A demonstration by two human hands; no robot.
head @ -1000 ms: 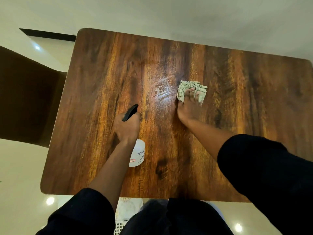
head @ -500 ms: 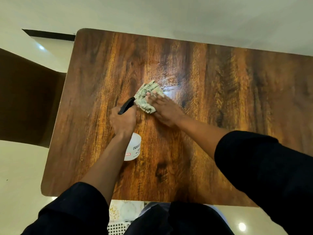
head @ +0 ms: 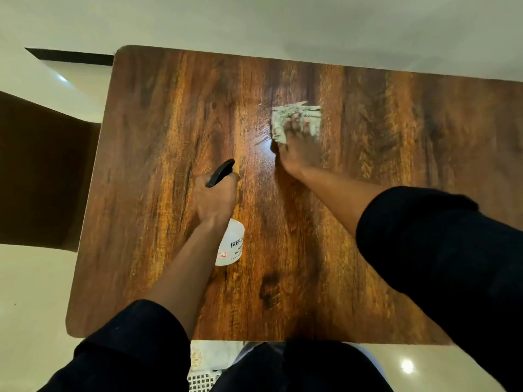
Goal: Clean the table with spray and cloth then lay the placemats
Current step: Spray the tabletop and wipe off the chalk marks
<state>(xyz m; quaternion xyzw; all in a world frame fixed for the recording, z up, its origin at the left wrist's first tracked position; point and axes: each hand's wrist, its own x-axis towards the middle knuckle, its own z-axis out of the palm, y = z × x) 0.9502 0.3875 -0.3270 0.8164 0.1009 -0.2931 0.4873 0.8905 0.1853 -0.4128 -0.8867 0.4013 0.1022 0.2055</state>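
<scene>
Head view: your right hand (head: 297, 148) presses the pale patterned cloth (head: 294, 120) flat-fingered onto the brown wood-grain table (head: 396, 222); your left hand (head: 213, 199) grips the white spray bottle (head: 230, 244). Wiping looks underway, with a wet sheen (head: 260, 145) beside the cloth. No placemats laid.

Pale glossy floor and dark furniture seen around the work area.

A pale, shiny floor (head: 31, 284) is seen, with ceiling lights mirrored in it as bright spots. A dark brown chair (head: 42, 176) is placed at the left. A white perforated basket (head: 202, 381) is partly visible at the bottom edge. A plain pale wall (head: 283, 24) is seen beyond.
</scene>
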